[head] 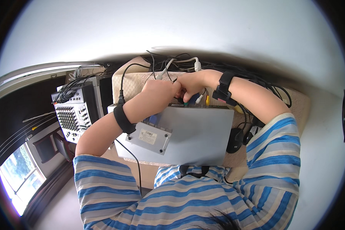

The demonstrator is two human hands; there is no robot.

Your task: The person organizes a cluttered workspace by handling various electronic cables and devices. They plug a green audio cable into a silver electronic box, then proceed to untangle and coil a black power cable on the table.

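Note:
A grey metal computer case (201, 132) lies flat before me, its connector edge facing the wall. My left hand (161, 93) reaches over that edge, its fingers hidden behind the knuckles. Beside it, touching or nearly touching, is my right hand (191, 84), with thumb and fingers bent at a thin black cable; the exact grip is hidden. Below the right thumb a green plug (185, 104) sits at the connector edge. A white plug (199, 99) and a yellow plug (208, 100) are to its right. On the case rests a small silver metal box (148, 138) with blue connectors and a label.
A black power cord (121, 96) rises at the case's left rear. Cream-coloured cable plugs (197, 66) and tangled black cables lie along the wall. An audio mixer (72, 115) stands at left. A black computer mouse (234, 141) lies at right on the patterned cloth (297, 109).

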